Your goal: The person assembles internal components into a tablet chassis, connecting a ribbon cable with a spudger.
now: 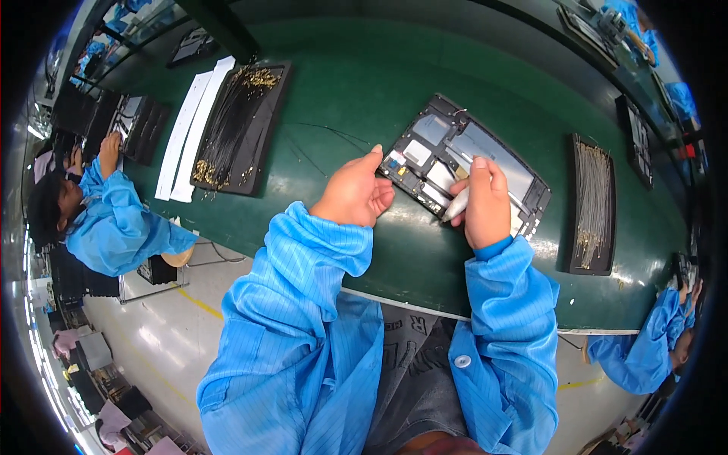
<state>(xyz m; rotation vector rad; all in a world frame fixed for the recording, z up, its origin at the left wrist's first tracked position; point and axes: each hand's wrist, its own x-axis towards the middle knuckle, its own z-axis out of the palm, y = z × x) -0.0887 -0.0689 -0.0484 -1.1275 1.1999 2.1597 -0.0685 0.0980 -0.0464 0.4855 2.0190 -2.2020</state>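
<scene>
Though partly hidden, open dark tablet chassis (pixel 462 163), seemingly silver-panelled.

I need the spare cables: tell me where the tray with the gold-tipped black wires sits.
In the head view, the black tray of gold-tipped wires lies on the green table, up and left of the left hand, beside two white strips.

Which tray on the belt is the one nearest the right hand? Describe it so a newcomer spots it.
Start at the green belt, then find the opened tablet under the right hand. Just right of it lies a narrow black tray of thin cables laid in parallel rows. Unlike the wider tray at far left, it has no white strips beside it.
</scene>
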